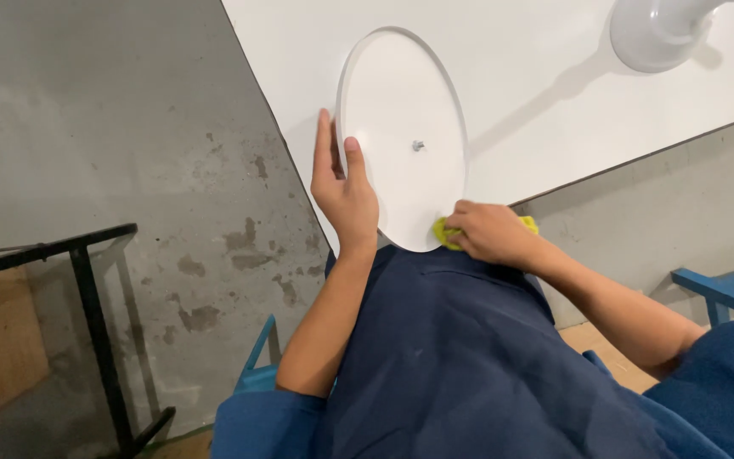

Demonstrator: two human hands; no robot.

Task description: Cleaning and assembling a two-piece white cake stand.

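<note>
A white round disc (401, 110) with a small screw at its centre lies at the near corner of a white table (537, 51). My left hand (343, 189) grips the disc's left rim, thumb on top and fingers along the edge. My right hand (490, 231) presses a yellow cloth (447, 233) against the disc's near edge, and most of the cloth is hidden under the fingers.
A white lamp-like base (652, 32) stands at the table's far right. A black metal frame (87, 289) stands on the concrete floor to the left. Blue chair parts (719, 289) show at right and below my blue-clothed body.
</note>
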